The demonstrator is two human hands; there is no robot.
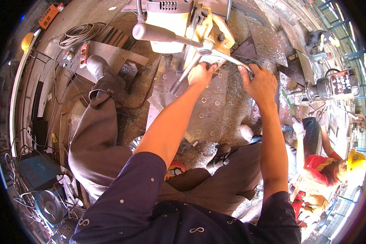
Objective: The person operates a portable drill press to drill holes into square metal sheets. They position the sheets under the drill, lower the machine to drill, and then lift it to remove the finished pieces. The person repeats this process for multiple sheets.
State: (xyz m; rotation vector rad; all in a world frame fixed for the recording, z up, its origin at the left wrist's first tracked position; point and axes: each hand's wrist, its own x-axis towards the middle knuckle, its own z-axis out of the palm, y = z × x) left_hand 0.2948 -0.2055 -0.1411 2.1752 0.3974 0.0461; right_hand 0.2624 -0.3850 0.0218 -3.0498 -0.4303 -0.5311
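Note:
In front of me a yellow magnetic drill press [166, 45] stands over a steel plate [191, 107] dotted with several round holes or rings. Spokes of its feed handle [227, 57] fan out from a round hub; one ends in a thick brown grip [154, 32]. My right hand [261, 84] is closed around the end of the right spoke, thumb lying along it. Close under the hub, my left hand [202, 74] reaches in against the machine's lower front, beside the downward spoke. Its fingers are curled, and what they hold is hidden.
To the left are a metal box with a red socket [84, 55], a coiled cable [80, 35] and a blue machine [38, 171]. On the right, a co-worker in a yellow helmet [356, 162] sits near another drill machine [333, 85]. Steel sheets [266, 42] and shavings cover the ground ahead.

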